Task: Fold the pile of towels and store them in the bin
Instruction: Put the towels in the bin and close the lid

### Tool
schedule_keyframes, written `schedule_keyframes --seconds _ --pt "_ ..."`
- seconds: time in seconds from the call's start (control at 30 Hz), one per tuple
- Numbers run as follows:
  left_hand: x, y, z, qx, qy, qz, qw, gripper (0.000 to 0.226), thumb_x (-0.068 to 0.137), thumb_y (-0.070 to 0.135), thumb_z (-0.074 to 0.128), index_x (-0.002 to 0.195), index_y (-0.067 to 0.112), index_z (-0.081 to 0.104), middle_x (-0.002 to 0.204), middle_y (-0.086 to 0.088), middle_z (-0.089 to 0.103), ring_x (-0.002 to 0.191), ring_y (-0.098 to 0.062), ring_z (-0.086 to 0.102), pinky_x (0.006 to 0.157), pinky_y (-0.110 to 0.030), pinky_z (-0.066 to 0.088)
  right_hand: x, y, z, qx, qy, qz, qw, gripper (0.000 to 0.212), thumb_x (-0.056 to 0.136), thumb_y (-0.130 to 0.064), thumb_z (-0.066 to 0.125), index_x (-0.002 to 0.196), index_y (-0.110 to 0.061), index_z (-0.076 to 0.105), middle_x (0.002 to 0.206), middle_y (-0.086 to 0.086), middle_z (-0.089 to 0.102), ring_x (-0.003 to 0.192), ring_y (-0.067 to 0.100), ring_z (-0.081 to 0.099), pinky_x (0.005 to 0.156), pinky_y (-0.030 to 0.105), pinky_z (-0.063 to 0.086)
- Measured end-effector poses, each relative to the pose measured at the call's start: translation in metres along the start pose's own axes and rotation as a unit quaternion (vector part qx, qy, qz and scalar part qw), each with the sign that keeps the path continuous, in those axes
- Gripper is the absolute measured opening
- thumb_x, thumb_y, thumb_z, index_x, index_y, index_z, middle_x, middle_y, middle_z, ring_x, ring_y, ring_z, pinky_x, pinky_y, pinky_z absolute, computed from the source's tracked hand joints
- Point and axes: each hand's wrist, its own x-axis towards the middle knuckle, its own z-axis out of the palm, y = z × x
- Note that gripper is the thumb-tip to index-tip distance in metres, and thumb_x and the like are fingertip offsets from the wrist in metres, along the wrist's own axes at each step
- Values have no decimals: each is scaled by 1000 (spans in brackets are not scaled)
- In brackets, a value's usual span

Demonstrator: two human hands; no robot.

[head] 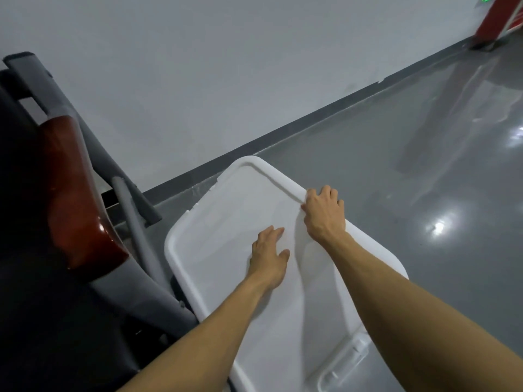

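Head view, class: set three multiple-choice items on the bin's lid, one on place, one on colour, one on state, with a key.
1. Where is the right hand?
A. on the lid's right edge
B. on the chair
C. on the floor

2. What colour is the lid?
A. red
B. white
C. black

3. How does the left hand lie?
A. clenched in the air
B. holding a towel
C. flat on the lid

Key: 1 A, its fingers curl over the rim; 2 B, the lid is plain white; 3 C, its fingers are spread on the surface.
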Motion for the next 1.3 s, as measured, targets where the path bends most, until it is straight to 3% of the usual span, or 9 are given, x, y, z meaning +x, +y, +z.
schedule_keyframes --seconds 0.2,0.33,0.43,0.53,0.6,0.7,0.8,1.03,1.3 --pt "15 -8 13 16 -27 1 1000 54 105 19 49 156 24 33 166 7 15 153 -14 17 124 -36 20 7 18 27 5 -20 25 999 14 98 -11 54 112 -10 51 110 11 49 93 24 36 81 33 34" --pt "23 -16 25 17 -69 5 997 53 103 22 55 153 24 38 165 3 17 151 -15 24 123 -35 23 9 38 46 6 -44 39 998 32 95 -3 57 124 -8 48 122 14 49 109 29 43 91 36 39" --pt "23 -30 35 147 -85 -9 985 53 102 31 54 153 27 37 166 -2 17 153 -22 14 125 -41 14 7 39 62 21 -68 23 997 39 103 -18 51 140 -13 43 132 14 45 120 31 41 99 40 37" --pt "22 -41 41 205 -71 -6 976 53 104 35 51 153 29 35 168 -1 11 155 -24 8 126 -46 5 2 30 79 26 -99 -3 995 44 105 -30 46 147 -21 38 138 11 42 126 31 39 105 45 35" --pt "23 -48 42 248 -54 -10 967 59 103 39 52 156 31 28 170 -5 3 156 -29 -2 126 -49 -2 -3 23 87 7 -122 -10 992 45 104 -37 45 147 -24 37 146 14 34 134 34 33 110 50 31" --pt "24 -63 39 315 -64 -37 946 78 99 51 55 160 38 8 168 -9 -16 153 -37 -19 119 -60 -10 -10 13 98 -9 -176 1 984 51 103 -50 39 150 -31 27 162 21 4 150 42 4 117 63 12" --pt "22 -73 37 332 -97 -26 938 90 96 55 57 159 40 -5 166 -7 -25 151 -37 -26 118 -64 -9 -12 12 102 -12 -208 2 978 64 101 -60 36 155 -37 12 164 20 -18 151 41 -18 117 66 -3" --pt "4 -88 32 365 -144 22 920 115 87 66 62 158 26 -20 163 -2 -33 150 -29 -30 123 -57 -7 -21 25 106 -24 -218 5 976 74 98 -67 31 158 -36 0 162 17 -28 149 39 -26 117 66 -8" --pt "-1 -93 51 426 -160 50 889 126 80 74 62 156 23 -25 160 -8 -38 147 -36 -33 121 -62 -6 -35 37 122 -39 -198 25 979 80 93 -75 16 157 -37 -13 160 12 -35 147 37 -31 115 67 -13"
